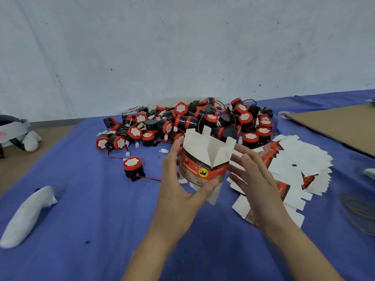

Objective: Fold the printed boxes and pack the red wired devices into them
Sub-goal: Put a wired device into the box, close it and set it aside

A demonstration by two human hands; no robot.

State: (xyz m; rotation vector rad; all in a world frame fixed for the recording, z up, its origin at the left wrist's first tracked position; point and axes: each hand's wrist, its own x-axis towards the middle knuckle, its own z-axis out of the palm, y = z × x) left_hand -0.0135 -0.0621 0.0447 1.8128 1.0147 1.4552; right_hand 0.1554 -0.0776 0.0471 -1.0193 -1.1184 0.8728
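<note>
Head view, I see the left hand (pixel 178 185) pinching the half-folded printed box (pixel 203 157) between thumb and fingers over the middle of the blue table (pixel 85 203), right hand (pixel 253 175) with fingers straight and spread at its side, red wired devices (pixel 192 122) heaped by the far edge, flat boxes (pixel 294 167) toward the right edge.

Two bare forearms entering from the bottom edge, left hand (pixel 178 185) at centre, thumb and fingers gripping a red-printed white cardboard box (pixel 203 153), right hand (pixel 251 175) just right of it, fingers straight
</note>
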